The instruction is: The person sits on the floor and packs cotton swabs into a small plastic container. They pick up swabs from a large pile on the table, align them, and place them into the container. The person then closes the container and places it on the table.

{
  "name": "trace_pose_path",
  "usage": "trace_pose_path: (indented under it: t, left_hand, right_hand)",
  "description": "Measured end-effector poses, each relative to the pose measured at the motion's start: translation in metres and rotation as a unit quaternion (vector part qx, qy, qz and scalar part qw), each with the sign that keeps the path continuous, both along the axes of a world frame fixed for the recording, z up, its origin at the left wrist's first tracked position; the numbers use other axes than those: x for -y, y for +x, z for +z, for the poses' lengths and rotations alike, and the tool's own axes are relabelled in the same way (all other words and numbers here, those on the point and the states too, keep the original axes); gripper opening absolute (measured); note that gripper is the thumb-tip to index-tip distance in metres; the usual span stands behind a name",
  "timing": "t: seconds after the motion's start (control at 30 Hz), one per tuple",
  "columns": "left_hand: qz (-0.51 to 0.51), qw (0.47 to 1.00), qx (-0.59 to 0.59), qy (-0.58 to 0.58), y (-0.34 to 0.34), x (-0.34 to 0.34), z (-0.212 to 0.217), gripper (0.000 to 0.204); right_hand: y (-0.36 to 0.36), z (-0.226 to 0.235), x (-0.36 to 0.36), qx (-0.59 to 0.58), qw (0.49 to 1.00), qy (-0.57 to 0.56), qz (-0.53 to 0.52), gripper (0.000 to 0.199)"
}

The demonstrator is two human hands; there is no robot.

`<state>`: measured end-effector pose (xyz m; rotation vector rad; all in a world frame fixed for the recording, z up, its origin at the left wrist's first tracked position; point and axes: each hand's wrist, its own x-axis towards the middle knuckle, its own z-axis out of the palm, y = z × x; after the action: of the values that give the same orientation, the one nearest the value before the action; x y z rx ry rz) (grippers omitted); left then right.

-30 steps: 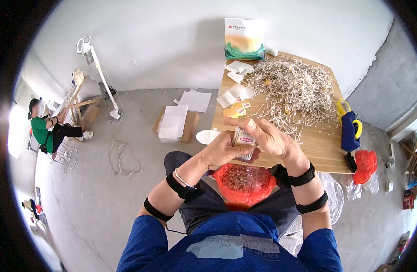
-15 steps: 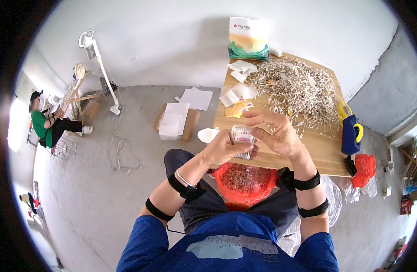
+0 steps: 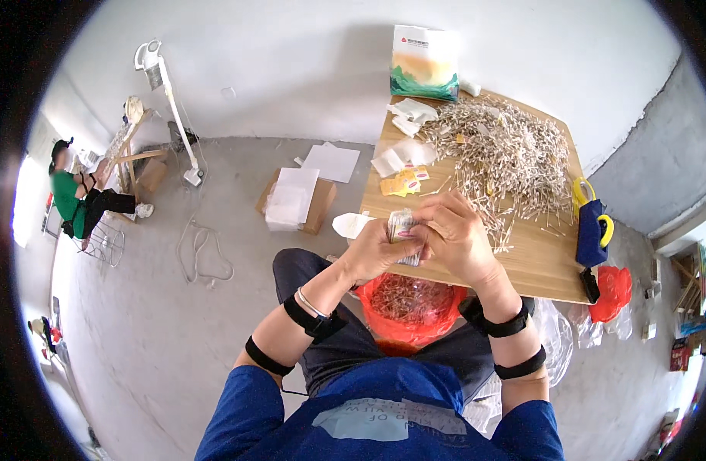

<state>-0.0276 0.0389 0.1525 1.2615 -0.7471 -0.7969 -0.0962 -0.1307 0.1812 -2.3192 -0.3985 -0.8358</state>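
Observation:
Over the table's near edge my left hand (image 3: pixel 370 250) is closed round a small clear packet of cotton swabs (image 3: pixel 401 224) with a printed label. My right hand (image 3: pixel 454 237) is closed too, its thumb and fingertips pinching at the packet's right side; the fingertips are partly hidden. Beyond my hands a big loose heap of cotton swabs (image 3: pixel 506 154) covers much of the wooden table (image 3: pixel 533 269). Several yellow cards (image 3: pixel 403 181) lie left of the heap. Below the table edge, between my knees, a red plastic bag (image 3: pixel 412 326) holds more swabs.
White plastic wrappers (image 3: pixel 403 156) and a printed paper bag (image 3: pixel 424 65) are on the table's far left. A blue holder with yellow handles (image 3: pixel 591 233) is at its right edge. A cardboard box (image 3: pixel 320 207) sits on the floor. Far left, a person in green (image 3: pixel 69 192) sits working.
My right hand has closed in on the packet, its fingers now drawn together at the packet's side. The left hand keeps its hold. The whole view has shifted slightly.

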Motion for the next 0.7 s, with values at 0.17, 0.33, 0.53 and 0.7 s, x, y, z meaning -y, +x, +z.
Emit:
trace_pose_path:
  t: [0.17,0.33,0.53,0.7]
  left_hand:
    - [0.03,0.998,0.043,0.043,-0.001,-0.001,0.009,0.01]
    - [0.017,0.997,0.056,0.049,0.002,-0.003,0.001,0.013]
    - [0.001,0.998,0.018,0.059,0.001,0.0,0.0,0.012]
    - [0.004,0.999,-0.014,0.036,0.001,-0.002,-0.004,0.011]
  right_hand:
    - [0.0,0.0,-0.005,0.018,0.998,-0.044,-0.03,0.015]
    - [0.004,-0.003,-0.007,-0.015,0.999,-0.002,-0.029,0.015]
    - [0.007,-0.001,0.004,-0.069,0.997,0.023,0.007,0.013]
    - [0.008,-0.004,0.004,-0.05,0.998,0.024,0.023,0.014]
